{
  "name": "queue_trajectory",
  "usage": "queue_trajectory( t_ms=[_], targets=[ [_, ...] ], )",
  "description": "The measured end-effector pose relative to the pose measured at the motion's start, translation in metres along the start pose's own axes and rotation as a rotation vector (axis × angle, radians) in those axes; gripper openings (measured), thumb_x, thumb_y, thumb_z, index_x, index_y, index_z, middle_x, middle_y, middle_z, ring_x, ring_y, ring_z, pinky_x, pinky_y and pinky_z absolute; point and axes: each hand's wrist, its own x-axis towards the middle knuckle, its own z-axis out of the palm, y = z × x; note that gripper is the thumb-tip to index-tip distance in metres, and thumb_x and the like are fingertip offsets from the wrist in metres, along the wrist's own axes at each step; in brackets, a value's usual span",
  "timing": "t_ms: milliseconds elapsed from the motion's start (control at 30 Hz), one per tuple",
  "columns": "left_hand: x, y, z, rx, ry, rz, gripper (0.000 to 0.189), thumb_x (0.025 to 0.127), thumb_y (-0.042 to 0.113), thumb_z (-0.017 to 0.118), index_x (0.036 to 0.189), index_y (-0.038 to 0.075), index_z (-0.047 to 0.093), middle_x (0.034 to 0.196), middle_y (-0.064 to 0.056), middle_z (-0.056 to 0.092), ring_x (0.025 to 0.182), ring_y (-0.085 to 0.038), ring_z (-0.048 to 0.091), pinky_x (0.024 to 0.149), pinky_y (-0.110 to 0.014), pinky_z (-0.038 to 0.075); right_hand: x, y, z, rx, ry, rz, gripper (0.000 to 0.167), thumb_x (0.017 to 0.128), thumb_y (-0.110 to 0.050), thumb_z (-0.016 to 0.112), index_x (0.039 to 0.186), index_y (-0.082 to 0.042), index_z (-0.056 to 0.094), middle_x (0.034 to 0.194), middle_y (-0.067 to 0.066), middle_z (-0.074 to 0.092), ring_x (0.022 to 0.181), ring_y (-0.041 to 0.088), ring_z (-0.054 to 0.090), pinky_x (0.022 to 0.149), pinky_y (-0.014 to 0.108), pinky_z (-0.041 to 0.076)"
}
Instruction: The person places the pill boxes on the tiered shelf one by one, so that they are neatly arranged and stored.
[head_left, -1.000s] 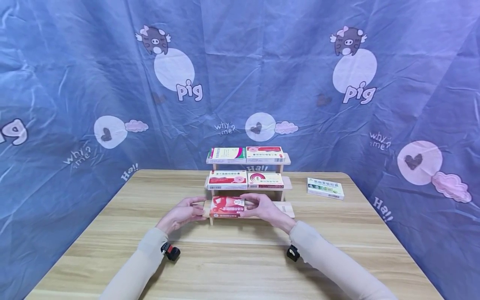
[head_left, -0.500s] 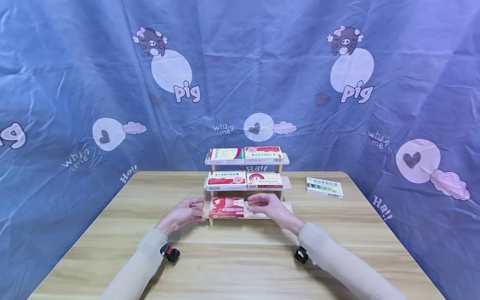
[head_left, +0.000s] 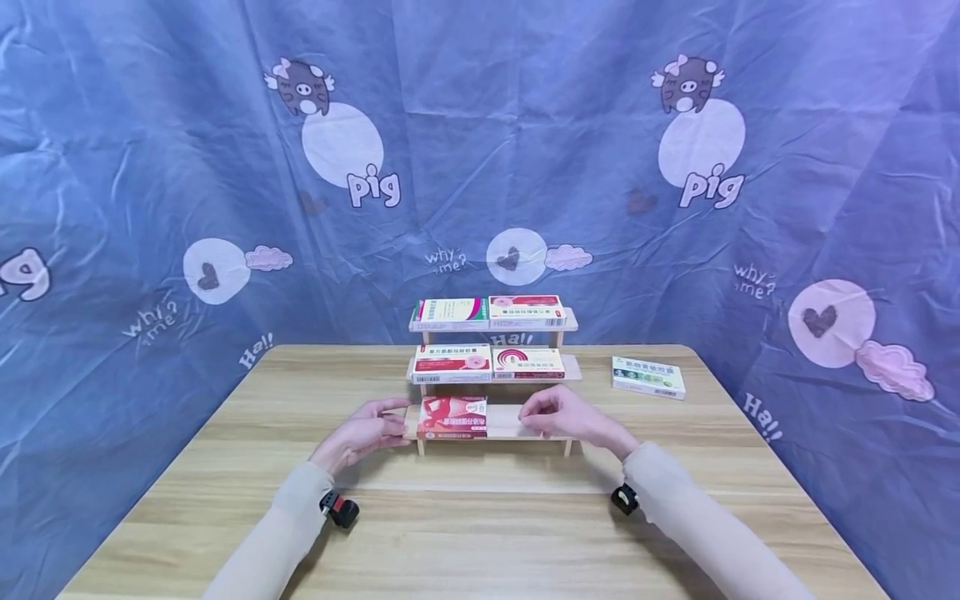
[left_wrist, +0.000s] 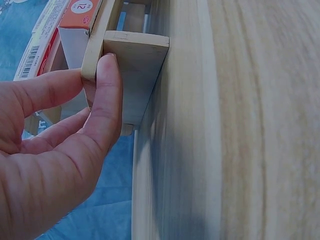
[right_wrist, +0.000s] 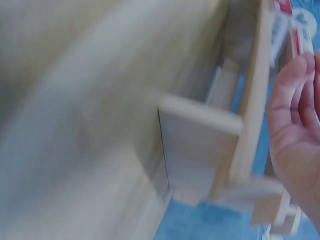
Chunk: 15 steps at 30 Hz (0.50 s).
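Note:
A three-tier wooden display rack [head_left: 502,423] stands on the table, its lowest board carrying a red medicine box [head_left: 452,417] on the left half. My left hand [head_left: 365,435] pinches the left end of that lowest board; the left wrist view shows thumb and fingers [left_wrist: 109,95] about the board's end, just beside the box. Over the right part of the same board hovers my right hand [head_left: 570,417], fingers loosely bent and holding nothing. In the blurred right wrist view this hand [right_wrist: 295,120] is beside the rack's end support [right_wrist: 197,145].
Two medicine boxes lie on the middle tier, a red-and-white one [head_left: 452,363] and one with red arcs [head_left: 528,363]. The top tier holds a green-and-purple box [head_left: 450,313] and a red-and-white box [head_left: 527,310]. A white-green box [head_left: 647,377] lies on the table [head_left: 480,533] at right.
My right hand has let go of the red box's right side and moved right along the lowest board. The left hand stays at the board's left end.

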Motion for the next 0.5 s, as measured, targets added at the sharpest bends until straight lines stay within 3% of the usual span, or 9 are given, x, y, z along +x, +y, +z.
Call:
queue_trajectory(
  t_ms=[200,500],
  targets=[
    [0.0,0.0,0.001,0.003,-0.006,0.003,0.069,0.087,-0.013,0.05,0.15,-0.011,0.02,0.094,-0.007,0.057,0.086,-0.017,0.063,0.09,-0.035,0.059,-0.009,0.0,-0.029,0.039,-0.044,-0.007,0.025,0.092,-0.016,0.067,0.105,0.005,0.068,0.088,0.02,0.068,0.066,0.013,0.062,0.06,0.027,0.057],
    [0.003,-0.001,-0.001,0.001,-0.005,-0.003,0.069,0.088,-0.012,0.051,0.15,-0.01,0.021,0.096,-0.008,0.061,0.087,-0.018,0.066,0.089,-0.035,0.06,-0.025,0.006,-0.061,0.093,-0.045,-0.042,0.032,0.092,-0.012,0.066,0.103,0.017,0.059,0.081,0.014,0.067,0.064,0.009,0.058,0.058,0.026,0.054]
  ],
)
